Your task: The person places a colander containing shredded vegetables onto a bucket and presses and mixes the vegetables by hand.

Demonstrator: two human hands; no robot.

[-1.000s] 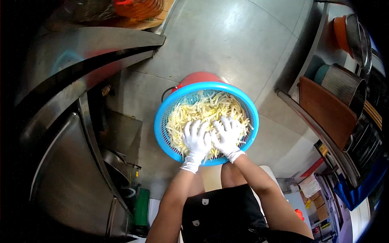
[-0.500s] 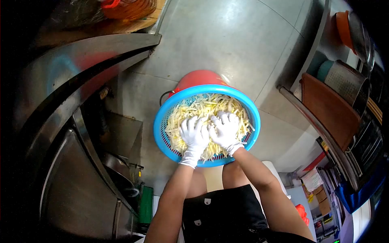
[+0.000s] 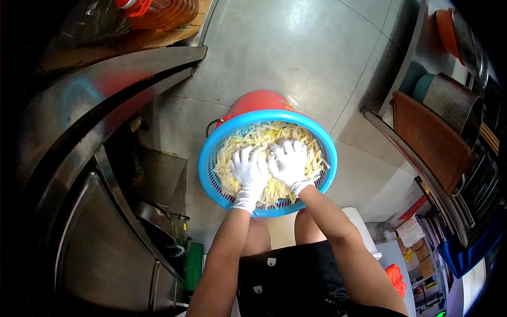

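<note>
A blue plastic colander (image 3: pixel 331 158) full of pale yellow-white vegetable strips (image 3: pixel 266 134) rests over a red bucket (image 3: pixel 259 103). The kind of vegetable is not clear. My left hand (image 3: pixel 251 171), in a white glove, presses palm down on the strips left of the middle, fingers apart. Beside it my right hand (image 3: pixel 289 164), gloved the same way, lies on the strips with its fingers spread and the tips slightly sunk in. Neither hand is closed round anything that I can see.
Steel counters (image 3: pixel 105 248) run along the left. On the right, a rack holds a brown board (image 3: pixel 430 142), a perforated metal pan (image 3: pixel 451 105) and an orange container (image 3: pixel 448 34). A jug of amber liquid (image 3: pixel 166 13) stands at upper left. Grey floor tiles (image 3: pixel 290 53) lie ahead.
Both hands have lifted a little and sit higher on the strips, more of each glove showing. The strips around them have shifted slightly. The view has moved slightly.
</note>
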